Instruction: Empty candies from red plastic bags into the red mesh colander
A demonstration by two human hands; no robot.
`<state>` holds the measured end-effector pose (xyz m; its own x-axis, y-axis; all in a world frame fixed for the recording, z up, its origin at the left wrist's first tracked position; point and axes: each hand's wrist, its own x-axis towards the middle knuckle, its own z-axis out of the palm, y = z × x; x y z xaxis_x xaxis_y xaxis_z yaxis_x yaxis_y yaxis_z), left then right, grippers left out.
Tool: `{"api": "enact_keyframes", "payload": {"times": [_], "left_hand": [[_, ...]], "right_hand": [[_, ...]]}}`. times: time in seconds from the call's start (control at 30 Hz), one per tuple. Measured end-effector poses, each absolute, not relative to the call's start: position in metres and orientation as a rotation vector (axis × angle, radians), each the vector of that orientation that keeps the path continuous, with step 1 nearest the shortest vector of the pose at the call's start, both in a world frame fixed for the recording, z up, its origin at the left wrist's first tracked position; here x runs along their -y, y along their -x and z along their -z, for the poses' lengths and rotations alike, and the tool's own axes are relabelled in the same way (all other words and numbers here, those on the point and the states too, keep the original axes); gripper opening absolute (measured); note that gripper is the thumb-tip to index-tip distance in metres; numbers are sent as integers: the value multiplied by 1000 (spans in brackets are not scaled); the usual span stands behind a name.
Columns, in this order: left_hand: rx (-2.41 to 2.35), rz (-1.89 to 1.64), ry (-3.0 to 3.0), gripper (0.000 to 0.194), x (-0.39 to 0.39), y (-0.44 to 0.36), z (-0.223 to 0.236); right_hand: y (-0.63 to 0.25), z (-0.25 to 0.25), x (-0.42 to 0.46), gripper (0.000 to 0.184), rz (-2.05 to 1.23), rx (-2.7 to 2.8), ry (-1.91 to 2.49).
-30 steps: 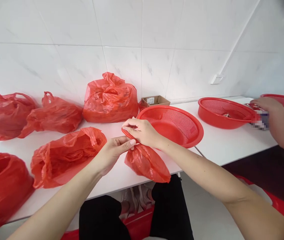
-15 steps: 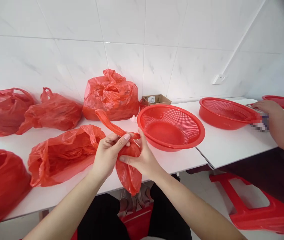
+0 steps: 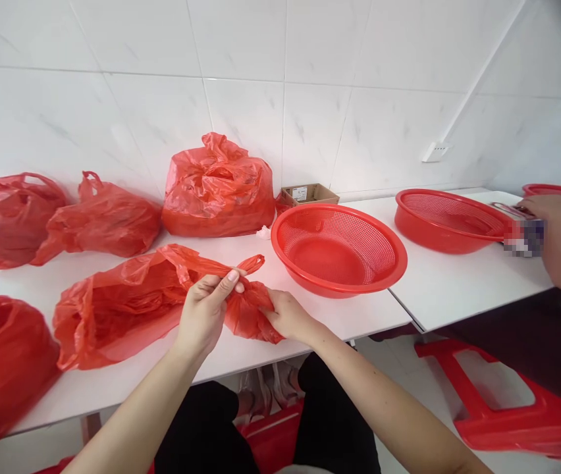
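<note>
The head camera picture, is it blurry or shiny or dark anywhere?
In the head view, creases on the held red bag look fairly sharp; the same view has little glints on the tall red bag; in the head view, blocky squares hide something by another person's hand; and the head view's top right corner goes dark.
</note>
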<state>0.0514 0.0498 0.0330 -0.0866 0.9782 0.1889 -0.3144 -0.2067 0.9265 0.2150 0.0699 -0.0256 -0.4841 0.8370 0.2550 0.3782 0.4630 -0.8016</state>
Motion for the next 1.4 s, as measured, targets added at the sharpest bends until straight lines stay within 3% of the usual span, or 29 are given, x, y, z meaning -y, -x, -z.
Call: {"api": "enact_keyframes", "payload": {"times": [0.07, 0.27, 0.33, 0.43, 0.5, 0.93, 1.07, 1.3, 1.4], "left_hand": [[-889, -1527, -1058, 26, -51, -55, -29], [-881, -1536, -1031, 28, -55, -60, -22], [-887, -1541, -1044, 27, -56, -58, -23], [-894, -1507, -1110, 27, -56, -53, -26], [-892, -1454, -1180, 28, -55, -50, -27], [-896, -1257, -1240, 24, -48, -50, -33], [-925, -1281, -1268, 20, -54, -39, -31], [-1037, -1163, -1715, 8, -48, -30, -35], [-1113, -1175, -1846, 8, -45, -30, -39]], "right_hand": [[-212, 32, -74, 12, -837, 2117, 1044], [-206, 42, -78, 13, -783, 2093, 1079], [-209, 32, -74, 15, -959, 2052, 962], [-214, 7, -68, 40, -1424, 1777, 600], [-213, -9, -69, 41, -1580, 1564, 460], [-209, -68, -85, 36, -1254, 1324, 618], [-208, -57, -59, 31, -1273, 1304, 617], [-224, -34, -51, 30, -1603, 1136, 717], [-233, -30, -57, 29, -1478, 1181, 842]]}}
